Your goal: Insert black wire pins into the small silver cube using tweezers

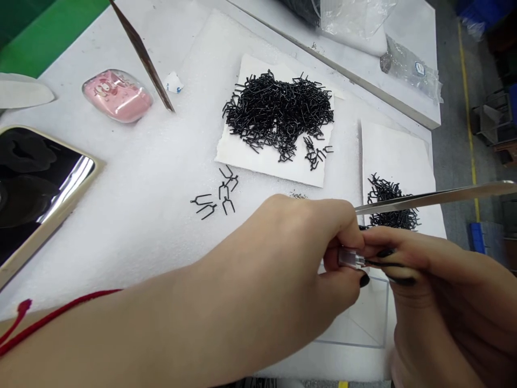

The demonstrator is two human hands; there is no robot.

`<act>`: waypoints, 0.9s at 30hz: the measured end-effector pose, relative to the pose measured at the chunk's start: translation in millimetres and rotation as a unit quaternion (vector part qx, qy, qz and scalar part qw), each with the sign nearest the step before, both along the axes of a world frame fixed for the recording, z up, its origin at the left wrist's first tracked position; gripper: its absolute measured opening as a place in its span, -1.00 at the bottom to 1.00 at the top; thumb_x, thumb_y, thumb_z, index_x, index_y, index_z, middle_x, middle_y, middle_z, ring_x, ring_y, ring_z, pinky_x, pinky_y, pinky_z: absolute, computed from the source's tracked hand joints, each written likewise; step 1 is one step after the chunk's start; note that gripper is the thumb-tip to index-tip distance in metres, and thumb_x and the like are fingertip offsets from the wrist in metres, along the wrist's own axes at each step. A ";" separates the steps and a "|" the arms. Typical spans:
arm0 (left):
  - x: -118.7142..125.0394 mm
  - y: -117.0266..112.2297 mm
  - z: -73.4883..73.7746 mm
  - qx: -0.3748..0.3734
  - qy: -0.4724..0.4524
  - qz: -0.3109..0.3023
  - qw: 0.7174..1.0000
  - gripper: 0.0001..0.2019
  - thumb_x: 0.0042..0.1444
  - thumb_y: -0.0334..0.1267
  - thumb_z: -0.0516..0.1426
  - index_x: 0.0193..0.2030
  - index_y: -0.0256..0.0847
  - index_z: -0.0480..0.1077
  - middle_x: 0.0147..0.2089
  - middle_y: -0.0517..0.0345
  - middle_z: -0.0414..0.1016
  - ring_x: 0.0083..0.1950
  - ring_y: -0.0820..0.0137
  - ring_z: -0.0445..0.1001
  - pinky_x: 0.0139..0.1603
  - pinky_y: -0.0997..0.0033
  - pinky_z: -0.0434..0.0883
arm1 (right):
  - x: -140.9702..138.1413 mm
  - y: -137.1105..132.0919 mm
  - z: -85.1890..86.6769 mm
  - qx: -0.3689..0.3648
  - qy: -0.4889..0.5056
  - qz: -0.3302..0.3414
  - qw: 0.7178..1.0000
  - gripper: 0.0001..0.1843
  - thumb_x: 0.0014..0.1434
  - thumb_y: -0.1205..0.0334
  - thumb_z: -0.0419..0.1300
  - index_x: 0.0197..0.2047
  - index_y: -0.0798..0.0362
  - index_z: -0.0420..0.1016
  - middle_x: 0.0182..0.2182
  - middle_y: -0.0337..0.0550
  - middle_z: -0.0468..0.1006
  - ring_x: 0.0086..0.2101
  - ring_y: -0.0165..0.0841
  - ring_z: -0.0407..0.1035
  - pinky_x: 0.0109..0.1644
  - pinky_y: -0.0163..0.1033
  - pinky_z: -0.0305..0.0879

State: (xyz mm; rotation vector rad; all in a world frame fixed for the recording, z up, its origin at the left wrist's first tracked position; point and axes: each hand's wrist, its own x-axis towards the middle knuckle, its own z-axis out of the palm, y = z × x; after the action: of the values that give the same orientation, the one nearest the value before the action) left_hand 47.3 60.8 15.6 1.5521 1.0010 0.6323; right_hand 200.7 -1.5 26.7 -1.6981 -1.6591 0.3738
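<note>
My left hand (307,258) is closed, pinching a small clear plastic piece (350,258) between thumb and curled fingers. Facing it, my right hand (448,280) pinches a thin black wire part (379,263) whose end meets the clear piece; exactly how they join is too small to tell. A metal tweezers-like tool (436,198) extends rightward from behind my left fingers, and what supports it is hidden. Below the hands lies a clear plastic plate or box (363,318). Beyond them, a smaller heap of black forked pins (393,207) rests on white paper (398,148).
A large heap of black forked pins (278,110) lies on white card (274,172), with several loose pins (224,188) nearby. At left are a phone (36,188), a pink rounded case (117,96) and a pointed metal tool (141,51). Plastic bags (412,70) lie behind a raised edge.
</note>
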 end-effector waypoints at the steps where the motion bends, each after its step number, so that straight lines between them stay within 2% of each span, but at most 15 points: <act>1: -0.3 -0.5 -0.5 0.007 -0.003 0.004 1.000 -0.88 -0.05 -0.43 0.23 -0.40 -0.12 0.46 -0.48 0.44 0.48 -0.51 0.60 0.37 -0.61 0.57 0.27 | -0.8 -0.3 -0.2 0.000 0.021 -0.023 1.000 -0.90 0.23 0.28 0.18 -0.29 -0.07 0.52 -0.16 -0.14 0.62 -0.23 -0.14 0.55 -0.08 -0.02 0.48; 7: -0.6 -5.9 -0.5 0.028 -0.009 0.023 0.999 -0.88 -0.05 -0.46 0.21 -0.42 -0.14 0.45 -0.54 0.46 0.45 -0.54 0.65 0.37 -0.64 0.64 0.26 | -2.8 -2.0 -1.7 0.020 0.036 -0.028 0.999 -0.85 0.23 0.33 0.18 -0.29 -0.11 0.54 -0.17 -0.26 0.63 -0.21 -0.24 0.53 -0.02 -0.10 0.45; 11: 0.3 -8.7 1.1 0.026 -0.002 0.038 0.999 -0.90 -0.05 -0.44 0.18 -0.46 -0.15 0.42 -0.57 0.44 0.42 -0.57 0.63 0.37 -0.69 0.66 0.22 | -3.5 -0.5 -3.5 0.026 0.027 -0.021 0.999 -0.89 0.19 0.32 0.24 -0.35 -0.08 0.52 -0.13 -0.24 0.61 -0.22 -0.23 0.54 -0.06 -0.11 0.47; 15: -1.0 -10.1 0.8 0.036 0.024 0.027 0.999 -0.91 -0.05 -0.40 0.16 -0.47 -0.12 0.43 -0.60 0.40 0.41 -0.59 0.58 0.37 -0.75 0.62 0.17 | -6.6 -0.6 -4.4 0.039 0.033 -0.036 0.998 -0.89 0.17 0.28 0.26 -0.40 -0.06 0.52 -0.16 -0.22 0.62 -0.24 -0.22 0.54 -0.11 -0.11 0.49; 19: -3.2 -12.4 0.0 0.048 0.024 0.017 0.998 -0.90 -0.01 -0.38 0.16 -0.46 -0.08 0.43 -0.61 0.43 0.40 -0.60 0.59 0.36 -0.76 0.67 0.16 | -8.7 -1.8 -3.0 0.031 0.025 -0.044 0.998 -0.86 0.19 0.29 0.24 -0.41 -0.06 0.53 -0.17 -0.23 0.63 -0.25 -0.23 0.53 -0.18 -0.14 0.49; 22: -1.2 -13.0 -0.9 0.045 0.017 0.037 0.998 -0.89 -0.03 -0.40 0.17 -0.49 -0.11 0.43 -0.64 0.40 0.37 -0.64 0.59 0.32 -0.78 0.68 0.12 | -8.5 -0.8 -2.0 0.034 0.018 -0.017 0.999 -0.87 0.18 0.35 0.24 -0.38 -0.05 0.55 -0.19 -0.27 0.64 -0.25 -0.27 0.53 -0.15 -0.20 0.49; 27: 3.0 -12.0 -2.6 0.042 -0.003 0.073 0.996 -0.88 -0.08 -0.44 0.22 -0.54 -0.17 0.43 -0.66 0.38 0.35 -0.67 0.60 0.28 -0.78 0.67 0.12 | -0.9 0.3 0.2 0.011 0.013 0.048 0.999 -0.76 0.15 0.49 0.21 -0.28 -0.07 0.56 -0.11 -0.47 0.61 -0.19 -0.42 0.52 -0.04 -0.37 0.45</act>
State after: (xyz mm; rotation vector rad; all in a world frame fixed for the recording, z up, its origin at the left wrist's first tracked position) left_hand 50.3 48.8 12.9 1.5590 1.1012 0.7891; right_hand 199.8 -1.2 26.9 -1.5951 -1.7235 0.4213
